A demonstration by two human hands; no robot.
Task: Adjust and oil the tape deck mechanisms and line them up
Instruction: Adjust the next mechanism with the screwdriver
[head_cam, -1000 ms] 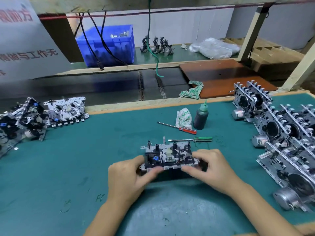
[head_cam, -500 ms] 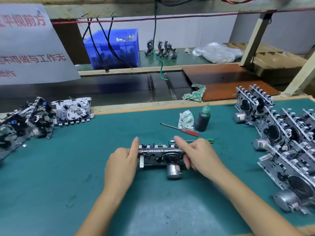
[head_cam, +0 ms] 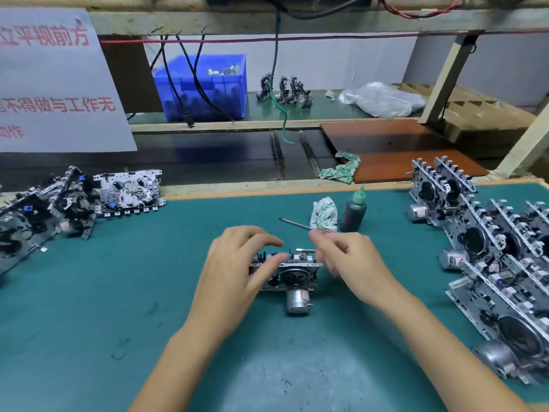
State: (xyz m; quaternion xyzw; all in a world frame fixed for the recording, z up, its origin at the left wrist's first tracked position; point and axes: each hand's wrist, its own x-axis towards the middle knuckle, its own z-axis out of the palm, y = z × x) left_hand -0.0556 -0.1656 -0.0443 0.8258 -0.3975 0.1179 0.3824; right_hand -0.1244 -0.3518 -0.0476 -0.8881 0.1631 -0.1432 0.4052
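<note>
A tape deck mechanism (head_cam: 297,275) stands on edge on the green mat (head_cam: 118,292), its round silver motor (head_cam: 298,300) pointing at me. My left hand (head_cam: 234,266) grips its left end, thumb on the front, fingers over the top. My right hand (head_cam: 353,263) is off the mechanism, blurred, fingers loosely curled, nothing seen in it. It hovers over the handles of two screwdrivers; only one's shaft (head_cam: 294,223) and the other's tip (head_cam: 306,250) show. A dark oil bottle (head_cam: 353,214) with a green nozzle stands behind, beside a white cloth (head_cam: 325,214).
Several mechanisms (head_cam: 490,248) stand lined up on edge along the right side. A loose pile of others (head_cam: 53,203) lies at the left edge. Behind the mat run a dark conveyor belt (head_cam: 208,162), a brown board (head_cam: 386,144) and a blue crate (head_cam: 205,87).
The mechanism was flat a second ago, then tipped upright onto its edge. My right hand has let go of it and moved up and right over the screwdrivers. My left hand keeps its hold.
</note>
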